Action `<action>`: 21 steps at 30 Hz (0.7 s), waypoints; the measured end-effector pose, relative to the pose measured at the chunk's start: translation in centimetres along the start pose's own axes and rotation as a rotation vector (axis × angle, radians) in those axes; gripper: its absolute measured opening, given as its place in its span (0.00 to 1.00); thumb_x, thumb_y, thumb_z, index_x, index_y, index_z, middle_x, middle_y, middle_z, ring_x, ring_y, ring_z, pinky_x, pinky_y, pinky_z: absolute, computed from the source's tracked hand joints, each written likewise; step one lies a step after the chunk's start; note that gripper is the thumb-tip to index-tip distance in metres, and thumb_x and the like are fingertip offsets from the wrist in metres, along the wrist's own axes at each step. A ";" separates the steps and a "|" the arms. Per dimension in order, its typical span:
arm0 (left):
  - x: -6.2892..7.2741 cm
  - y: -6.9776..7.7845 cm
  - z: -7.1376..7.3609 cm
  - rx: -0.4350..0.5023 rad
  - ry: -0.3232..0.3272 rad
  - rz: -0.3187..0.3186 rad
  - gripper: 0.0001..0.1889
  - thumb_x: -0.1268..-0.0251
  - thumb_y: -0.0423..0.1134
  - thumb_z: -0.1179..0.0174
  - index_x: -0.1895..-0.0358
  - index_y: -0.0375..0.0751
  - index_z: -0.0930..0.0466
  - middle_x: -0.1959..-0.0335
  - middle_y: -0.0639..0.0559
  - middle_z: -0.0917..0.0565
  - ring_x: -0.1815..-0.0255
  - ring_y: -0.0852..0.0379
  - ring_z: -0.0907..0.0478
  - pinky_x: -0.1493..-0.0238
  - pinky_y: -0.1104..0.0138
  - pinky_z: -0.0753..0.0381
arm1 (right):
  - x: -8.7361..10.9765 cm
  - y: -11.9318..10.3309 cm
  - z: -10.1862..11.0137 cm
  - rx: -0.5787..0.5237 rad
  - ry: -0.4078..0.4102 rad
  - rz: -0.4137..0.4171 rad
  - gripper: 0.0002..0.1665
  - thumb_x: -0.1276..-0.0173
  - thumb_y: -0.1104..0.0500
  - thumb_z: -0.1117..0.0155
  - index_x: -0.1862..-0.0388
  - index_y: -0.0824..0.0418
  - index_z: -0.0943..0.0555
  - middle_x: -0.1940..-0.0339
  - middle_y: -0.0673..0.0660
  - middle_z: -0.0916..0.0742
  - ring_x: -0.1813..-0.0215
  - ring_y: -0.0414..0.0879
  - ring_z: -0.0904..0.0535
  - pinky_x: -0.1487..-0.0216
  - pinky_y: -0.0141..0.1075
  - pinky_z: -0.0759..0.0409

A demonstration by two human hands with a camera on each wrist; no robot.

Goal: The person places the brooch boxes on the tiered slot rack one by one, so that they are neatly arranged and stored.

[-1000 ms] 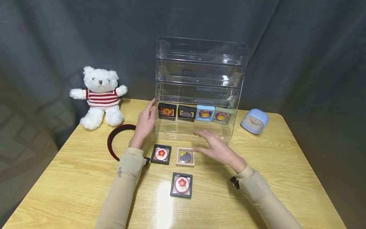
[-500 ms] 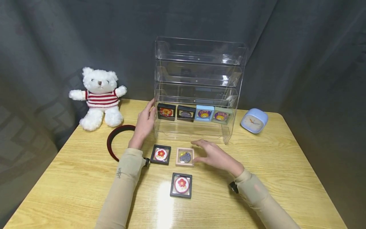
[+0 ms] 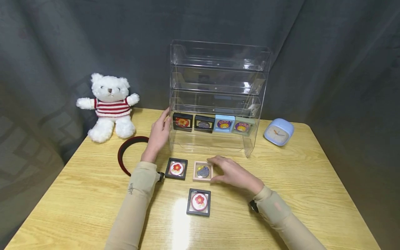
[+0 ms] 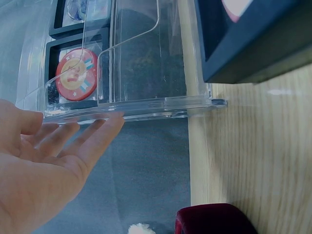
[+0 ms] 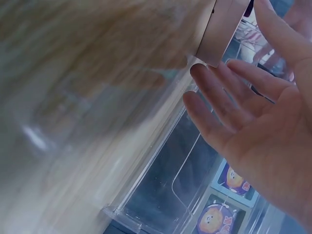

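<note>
A pink-framed square display case (image 3: 202, 171) with a grey and yellow round badge lies flat on the table. My right hand (image 3: 236, 174) is at its right side, fingertips by the far corner and thumb by the near corner; firm contact is unclear. In the right wrist view the fingers (image 5: 209, 87) are loosely bent beside the pink case edge (image 5: 222, 31). My left hand (image 3: 158, 134) rests straight fingers against the left side of a clear tiered rack (image 3: 215, 112). Two black-framed cases with red flower badges, one left (image 3: 176, 168) and one nearer (image 3: 199, 202), lie flat.
The rack's second tier from the bottom holds two black cases (image 3: 182, 122), a blue case (image 3: 224, 124) and a green one (image 3: 242, 126). A white teddy bear (image 3: 111, 107) and a dark red headband (image 3: 122, 152) are left. A blue clock (image 3: 278, 132) is right.
My right hand has come down and slightly toward me, from above the pink case's right to its right edge. The left hand and the cases have stayed put.
</note>
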State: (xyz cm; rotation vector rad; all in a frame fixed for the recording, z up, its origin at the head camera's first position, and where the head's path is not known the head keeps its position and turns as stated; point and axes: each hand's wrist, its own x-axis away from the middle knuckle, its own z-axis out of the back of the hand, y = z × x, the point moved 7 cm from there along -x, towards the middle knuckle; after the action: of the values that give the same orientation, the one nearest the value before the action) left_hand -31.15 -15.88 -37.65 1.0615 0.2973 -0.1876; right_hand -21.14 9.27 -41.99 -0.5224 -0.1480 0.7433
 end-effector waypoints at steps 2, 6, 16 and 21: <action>0.0 0.1 0.0 -0.001 0.001 0.002 0.26 0.10 0.36 0.55 0.16 0.41 0.35 0.32 0.31 0.20 0.43 0.36 0.21 0.35 0.42 0.27 | -0.1 -0.1 0.0 0.010 0.000 -0.001 0.44 0.38 0.55 0.16 0.29 0.75 0.23 0.33 0.70 0.17 0.32 0.65 0.19 0.29 0.55 0.24; 0.0 0.1 0.0 0.001 -0.004 0.008 0.26 0.10 0.36 0.55 0.16 0.41 0.36 0.31 0.31 0.21 0.44 0.35 0.21 0.36 0.43 0.27 | -0.2 0.0 -0.1 0.032 -0.007 -0.014 0.44 0.37 0.53 0.17 0.28 0.74 0.23 0.33 0.70 0.16 0.33 0.64 0.19 0.30 0.54 0.24; 0.0 0.0 0.0 -0.005 -0.003 0.012 0.26 0.10 0.36 0.55 0.15 0.43 0.37 0.41 0.29 0.17 0.52 0.35 0.22 0.41 0.44 0.26 | -0.4 -0.2 -0.1 0.022 -0.015 -0.015 0.45 0.37 0.54 0.16 0.28 0.74 0.24 0.36 0.69 0.16 0.38 0.61 0.18 0.33 0.54 0.21; 0.0 0.0 0.0 -0.004 0.004 0.002 0.26 0.11 0.35 0.55 0.16 0.41 0.36 0.40 0.31 0.17 0.54 0.36 0.22 0.43 0.45 0.26 | -0.5 -0.2 -0.2 0.011 -0.021 -0.026 0.46 0.38 0.56 0.16 0.27 0.75 0.25 0.42 0.64 0.18 0.53 0.50 0.20 0.49 0.42 0.16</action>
State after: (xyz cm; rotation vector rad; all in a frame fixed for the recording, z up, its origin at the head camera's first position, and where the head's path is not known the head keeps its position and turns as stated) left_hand -31.13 -15.88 -37.63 1.0581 0.2994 -0.1828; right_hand -21.29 8.71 -42.07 -0.5013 -0.1703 0.7239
